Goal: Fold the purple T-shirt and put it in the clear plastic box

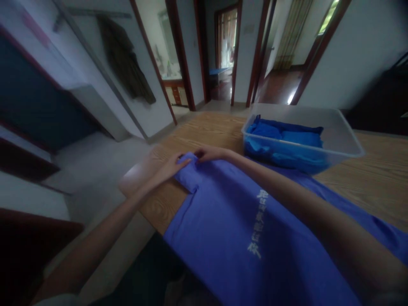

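both hands pinch the far end of a blue shirt (242, 221) spread on the wooden counter (376, 178): left hand (170, 168) and right hand (208, 153) each grip a fold of cloth. folding looks barely begun; most of the shirt lies flat. a clear bin (344, 140) behind holds folded blue garments (283, 138).

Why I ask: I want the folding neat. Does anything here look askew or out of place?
Yes: the blue shirt hangs over the table edge instead of lying flat. The left hand and right hand pinch its bunched far end. The clear bin looks tidy.
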The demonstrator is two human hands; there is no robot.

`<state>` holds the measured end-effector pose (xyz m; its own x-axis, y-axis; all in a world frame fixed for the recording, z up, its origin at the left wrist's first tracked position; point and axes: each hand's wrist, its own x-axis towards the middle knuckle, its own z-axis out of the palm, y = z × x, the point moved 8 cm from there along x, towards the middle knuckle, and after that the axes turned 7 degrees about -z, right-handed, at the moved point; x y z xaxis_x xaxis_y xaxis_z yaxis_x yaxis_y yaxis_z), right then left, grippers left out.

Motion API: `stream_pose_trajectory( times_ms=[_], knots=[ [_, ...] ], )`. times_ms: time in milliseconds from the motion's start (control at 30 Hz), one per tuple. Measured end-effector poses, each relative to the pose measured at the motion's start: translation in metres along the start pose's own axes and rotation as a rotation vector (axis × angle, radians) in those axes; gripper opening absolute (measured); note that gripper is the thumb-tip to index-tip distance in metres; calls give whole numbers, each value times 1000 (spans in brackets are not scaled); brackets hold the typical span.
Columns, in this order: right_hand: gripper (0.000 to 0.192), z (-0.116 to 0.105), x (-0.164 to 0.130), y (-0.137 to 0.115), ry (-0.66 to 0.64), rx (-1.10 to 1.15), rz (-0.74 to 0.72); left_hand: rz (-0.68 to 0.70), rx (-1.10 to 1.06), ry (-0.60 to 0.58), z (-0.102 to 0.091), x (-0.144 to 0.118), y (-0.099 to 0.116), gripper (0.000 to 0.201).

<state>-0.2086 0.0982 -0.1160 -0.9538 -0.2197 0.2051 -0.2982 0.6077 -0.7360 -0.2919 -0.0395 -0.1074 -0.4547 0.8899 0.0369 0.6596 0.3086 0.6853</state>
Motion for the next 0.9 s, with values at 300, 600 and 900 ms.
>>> stream_pose_trajectory(
  times_ms=[300,600,900],
  knots=[
    [24,-11,-25,-17,-76,-157,-4,-25,127,-10,12,-62,23,38],
    [20,-19,-56,-46,4,-520,7,57,264,140,33,-104,77,27],
    [31,-2,-108,-56,-122,-822,4,149,441,-128,112,-116,100,49]
  ],
)
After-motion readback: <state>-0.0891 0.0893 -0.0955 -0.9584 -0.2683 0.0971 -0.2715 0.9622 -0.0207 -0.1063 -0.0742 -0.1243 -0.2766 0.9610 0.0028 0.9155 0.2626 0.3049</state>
